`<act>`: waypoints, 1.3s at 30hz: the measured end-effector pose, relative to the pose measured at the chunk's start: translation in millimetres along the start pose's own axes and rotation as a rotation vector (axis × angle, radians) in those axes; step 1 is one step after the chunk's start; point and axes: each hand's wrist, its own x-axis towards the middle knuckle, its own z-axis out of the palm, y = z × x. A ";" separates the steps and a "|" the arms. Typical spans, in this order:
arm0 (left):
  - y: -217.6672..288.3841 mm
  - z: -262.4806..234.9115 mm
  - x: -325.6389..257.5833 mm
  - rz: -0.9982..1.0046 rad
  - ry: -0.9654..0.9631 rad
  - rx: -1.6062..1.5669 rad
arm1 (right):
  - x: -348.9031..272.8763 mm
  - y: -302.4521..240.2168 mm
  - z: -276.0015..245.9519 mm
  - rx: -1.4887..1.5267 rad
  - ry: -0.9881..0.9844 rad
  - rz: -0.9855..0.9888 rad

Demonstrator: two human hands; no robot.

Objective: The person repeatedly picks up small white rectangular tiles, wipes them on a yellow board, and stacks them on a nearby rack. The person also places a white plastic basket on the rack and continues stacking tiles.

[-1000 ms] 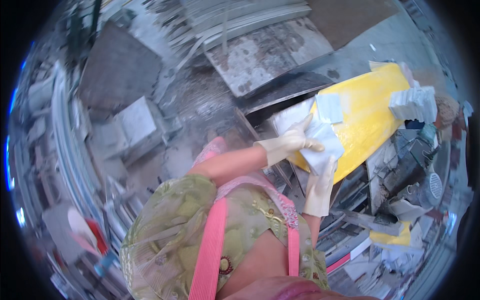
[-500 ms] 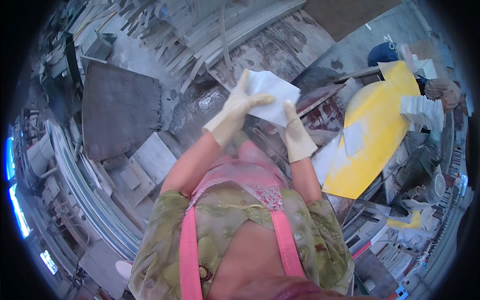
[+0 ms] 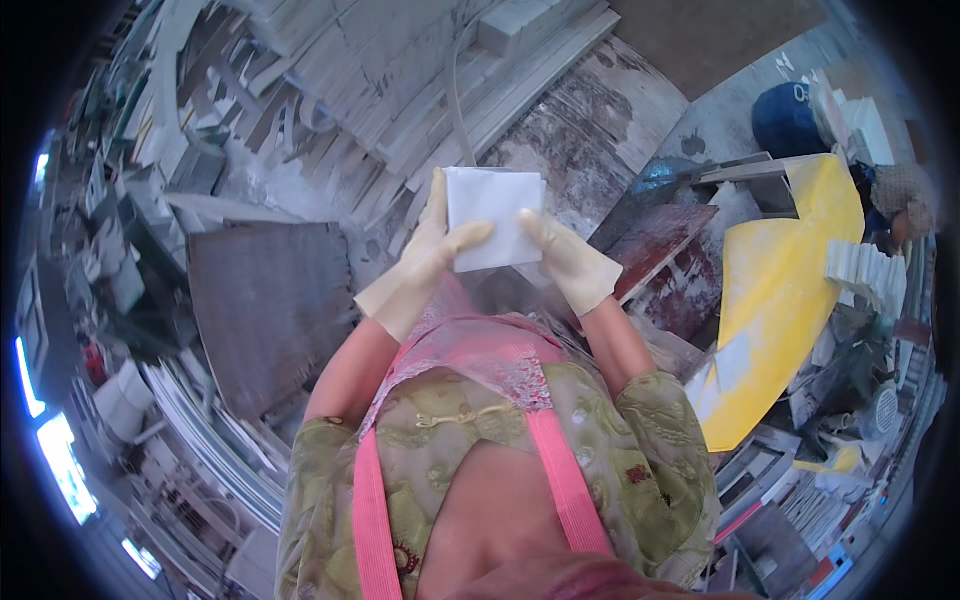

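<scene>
A small stack of white square tiles (image 3: 495, 212) is held between my two gloved hands in front of the pink apron (image 3: 470, 345). My left hand (image 3: 425, 255), in a cream rubber glove, grips its left side with the thumb across the top face. On the other side my right hand (image 3: 572, 262), gloved alike, presses the right edge with the thumb on top. The fingers underneath are hidden. The tiles lie almost flush, with one edge showing slightly past the top one at the right.
Right of me lies a dusty yellow sheet (image 3: 765, 300), with a row of white tiles (image 3: 868, 278) on it and a loose white piece (image 3: 735, 360). A dark board (image 3: 265, 315) lies at left. Long pale strips (image 3: 390, 80) pile up ahead. A blue rounded container (image 3: 785, 120) stands far right.
The tile stack has come left and turned from a slant to nearly square with me. Both hands moved with it and keep hold. The whole view has shifted as well.
</scene>
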 end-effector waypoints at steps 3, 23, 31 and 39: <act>10.0 -18.6 42.4 -0.002 -0.014 0.158 | 34.7 -6.9 14.3 0.240 0.071 0.033; 120.0 -47.8 332.1 0.086 0.010 0.063 | 237.9 -100.9 -66.5 0.760 0.408 -0.474; -42.0 50.4 590.7 0.088 -0.243 1.127 | 311.5 -180.7 -302.6 0.862 0.505 -0.495; -186.3 122.5 833.4 0.060 -0.083 1.536 | 331.7 -194.6 -488.0 0.748 0.662 -0.499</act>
